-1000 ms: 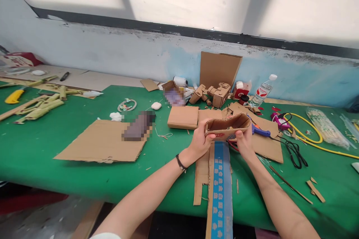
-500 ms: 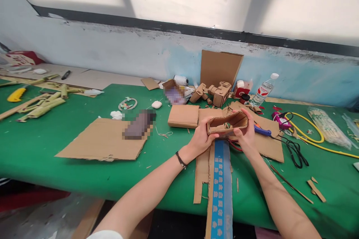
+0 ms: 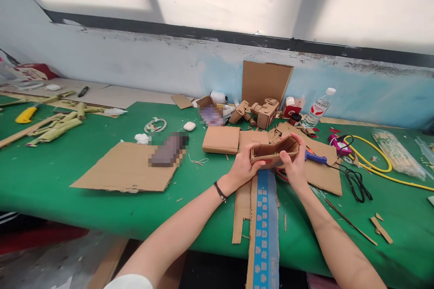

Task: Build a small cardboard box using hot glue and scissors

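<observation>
Between my two hands is a small open cardboard box (image 3: pixel 267 161), its hollow inside tilted up toward me. My left hand (image 3: pixel 242 167) grips the left end, thumb along the near wall. At the other end, my right hand (image 3: pixel 294 165) is wrapped round the box with its thumb pressed on the front wall. Below it, a long cardboard strip with blue printed tape (image 3: pixel 266 230) runs over the table's front edge. A closed flat cardboard box (image 3: pixel 221 140) lies just left of my hands, and a blue-handled tool (image 3: pixel 316 157) lies to the right.
Cardboard camera models (image 3: pixel 266 113) and a water bottle (image 3: pixel 318 109) stand at the back. A cardboard sheet (image 3: pixel 118 169) with a blurred dark object lies left. Yellow cable (image 3: pixel 373 167), a black cord (image 3: pixel 359 189) and a bag of sticks (image 3: pixel 398 153) are on the right.
The cardboard box has tipped slightly, showing more of its front wall. My right thumb has shifted up and a little left on that wall. My left hand keeps its grip.
</observation>
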`<state>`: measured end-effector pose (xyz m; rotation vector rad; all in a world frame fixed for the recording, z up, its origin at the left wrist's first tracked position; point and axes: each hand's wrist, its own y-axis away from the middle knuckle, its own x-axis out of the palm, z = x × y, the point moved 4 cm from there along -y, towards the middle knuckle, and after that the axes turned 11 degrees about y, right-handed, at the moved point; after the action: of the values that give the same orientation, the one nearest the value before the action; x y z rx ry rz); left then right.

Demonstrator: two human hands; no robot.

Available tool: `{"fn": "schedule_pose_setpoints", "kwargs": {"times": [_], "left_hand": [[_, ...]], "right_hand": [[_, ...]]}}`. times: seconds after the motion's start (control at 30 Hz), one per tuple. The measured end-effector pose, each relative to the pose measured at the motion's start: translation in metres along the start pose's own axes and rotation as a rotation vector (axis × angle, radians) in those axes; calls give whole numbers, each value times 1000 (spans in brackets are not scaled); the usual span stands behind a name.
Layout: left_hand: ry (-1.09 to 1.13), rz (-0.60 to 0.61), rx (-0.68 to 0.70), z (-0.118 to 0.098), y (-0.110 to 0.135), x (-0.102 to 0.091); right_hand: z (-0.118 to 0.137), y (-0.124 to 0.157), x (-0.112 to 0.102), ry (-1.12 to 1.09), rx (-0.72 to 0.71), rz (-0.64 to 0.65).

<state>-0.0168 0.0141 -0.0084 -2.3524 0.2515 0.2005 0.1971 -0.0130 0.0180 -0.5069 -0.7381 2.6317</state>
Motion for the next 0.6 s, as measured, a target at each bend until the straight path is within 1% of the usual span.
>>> {"fn": "schedule_pose_setpoints", "kwargs": {"times": [0.13, 0.23, 0.33, 0.4, 0.47, 0.53, 0.6], "left_hand": [[4, -18, -58, 3, -4, -1], [13, -23, -91, 3, -4, -3], [13, -26, -113, 3, -5, -5], [5, -22, -130, 4, -6, -6], [-7, -15, -124, 4, -7, -7], [-12, -3, -92, 4, -7, -8], [-12, 16, -57, 3, -7, -8]], "right_hand": [[-3, 1, -2, 97, -15, -57], [-5, 2, 0, 113, -31, -39], [-5, 0, -1, 155, -51, 8], [-3, -5, -5, 199, -102, 58], [2, -10, -10, 254, -194, 99], [6, -14, -16, 318, -289, 117], [9, -15, -20, 374, -350, 127]]}}
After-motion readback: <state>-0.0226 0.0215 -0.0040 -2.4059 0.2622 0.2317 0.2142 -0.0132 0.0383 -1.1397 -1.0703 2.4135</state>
